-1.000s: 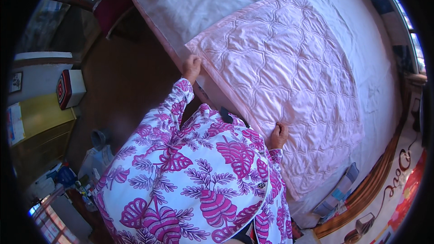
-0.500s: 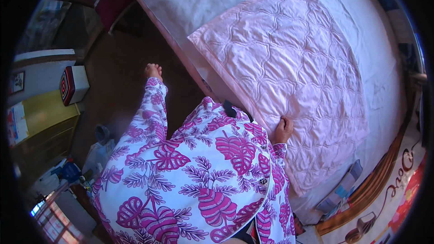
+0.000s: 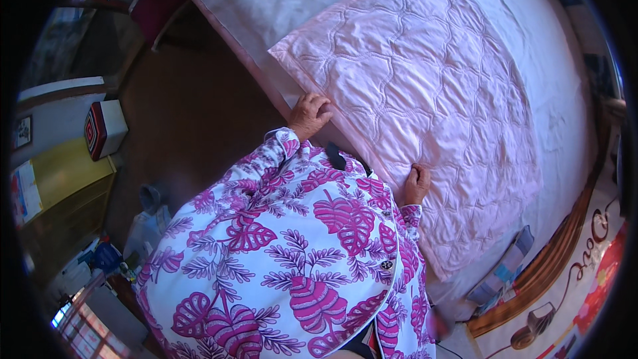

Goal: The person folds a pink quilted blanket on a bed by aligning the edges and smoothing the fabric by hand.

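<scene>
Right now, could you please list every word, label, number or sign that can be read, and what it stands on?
Pale panel at right: dark cursive lettering, which I won't copy out.
Sheet by the yellow cabinet: markings too small and blurred to read.
Pink quilt and leaf-print garment: no lettering visible.

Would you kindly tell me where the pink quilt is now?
In the head view, the quilt lies right of centre on the bed, the right hand on it.

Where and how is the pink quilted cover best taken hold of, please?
Probably pinch the near hem of the cover, between left hand and right hand, coming from the near side: it lies mostly flat, this hem facing the person.
</scene>
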Tool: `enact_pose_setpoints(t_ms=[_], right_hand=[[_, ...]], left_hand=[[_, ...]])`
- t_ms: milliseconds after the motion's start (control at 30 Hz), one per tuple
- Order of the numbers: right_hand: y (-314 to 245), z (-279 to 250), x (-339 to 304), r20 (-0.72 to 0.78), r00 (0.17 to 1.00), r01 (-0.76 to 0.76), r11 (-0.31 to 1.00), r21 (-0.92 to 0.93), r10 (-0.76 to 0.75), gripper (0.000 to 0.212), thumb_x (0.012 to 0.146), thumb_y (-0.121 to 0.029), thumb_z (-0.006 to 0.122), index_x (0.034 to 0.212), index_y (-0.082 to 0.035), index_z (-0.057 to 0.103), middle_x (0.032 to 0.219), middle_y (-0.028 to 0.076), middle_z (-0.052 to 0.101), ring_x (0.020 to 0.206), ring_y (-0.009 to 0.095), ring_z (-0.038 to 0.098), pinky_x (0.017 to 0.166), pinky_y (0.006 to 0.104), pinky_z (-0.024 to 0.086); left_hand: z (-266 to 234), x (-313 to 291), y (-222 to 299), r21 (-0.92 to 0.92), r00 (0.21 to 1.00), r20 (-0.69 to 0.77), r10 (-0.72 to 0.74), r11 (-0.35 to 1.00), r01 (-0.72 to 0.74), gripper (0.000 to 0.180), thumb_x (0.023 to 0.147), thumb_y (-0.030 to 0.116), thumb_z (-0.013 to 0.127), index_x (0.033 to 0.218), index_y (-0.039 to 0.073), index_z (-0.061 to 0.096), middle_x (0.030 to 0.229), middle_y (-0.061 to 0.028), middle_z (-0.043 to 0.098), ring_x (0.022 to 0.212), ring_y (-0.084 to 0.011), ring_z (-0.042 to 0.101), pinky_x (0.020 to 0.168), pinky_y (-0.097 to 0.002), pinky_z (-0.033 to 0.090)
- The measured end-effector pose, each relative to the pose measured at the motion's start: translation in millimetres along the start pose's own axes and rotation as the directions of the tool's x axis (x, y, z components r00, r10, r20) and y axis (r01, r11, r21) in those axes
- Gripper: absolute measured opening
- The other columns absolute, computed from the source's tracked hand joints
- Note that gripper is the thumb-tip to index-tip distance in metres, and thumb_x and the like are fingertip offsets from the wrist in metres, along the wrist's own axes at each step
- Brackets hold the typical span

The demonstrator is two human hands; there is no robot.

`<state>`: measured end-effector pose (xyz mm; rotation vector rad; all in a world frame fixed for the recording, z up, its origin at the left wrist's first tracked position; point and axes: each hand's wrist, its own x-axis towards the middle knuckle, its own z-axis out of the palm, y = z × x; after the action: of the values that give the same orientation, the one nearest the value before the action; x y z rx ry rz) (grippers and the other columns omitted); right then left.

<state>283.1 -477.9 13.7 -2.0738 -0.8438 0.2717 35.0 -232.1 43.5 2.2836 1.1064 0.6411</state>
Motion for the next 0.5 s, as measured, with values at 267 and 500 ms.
enact_pose_setpoints(t_ms=[267, 500], right_hand=[[3, -2, 0, 0.0, 1.0, -0.008, 1.0, 0.003, 0.008, 0.007, 0.079, 0.0, 0.054, 0.083, -0.001, 0.06, 0.083, 0.01, 0.06, 0.078, 0.021, 0.057, 0.074, 0.0302, 0.045], [-2, -2, 0, -0.003, 1.0, -0.002, 1.0, 0.007, 0.002, 0.007, 0.079, -0.001, 0.055, 0.083, -0.001, 0.061, 0.082, 0.01, 0.06, 0.078, 0.022, 0.057, 0.073, 0.0305, 0.044]], left_hand=[[19, 0, -11, -0.018, 0.997, -0.042, -0.064, 0.998, 0.064, 0.032, 0.067, 0.017, 0.071, 0.095, 0.009, 0.057, 0.099, -0.0097, 0.054, 0.096, -0.0299, 0.052, 0.084, -0.0384, 0.043], [23, 1, -21, -0.057, 0.994, -0.096, -0.046, 0.998, 0.041, 0.017, 0.069, 0.014, 0.068, 0.082, 0.009, 0.057, 0.089, -0.0095, 0.055, 0.088, -0.0305, 0.053, 0.076, -0.0395, 0.044]])
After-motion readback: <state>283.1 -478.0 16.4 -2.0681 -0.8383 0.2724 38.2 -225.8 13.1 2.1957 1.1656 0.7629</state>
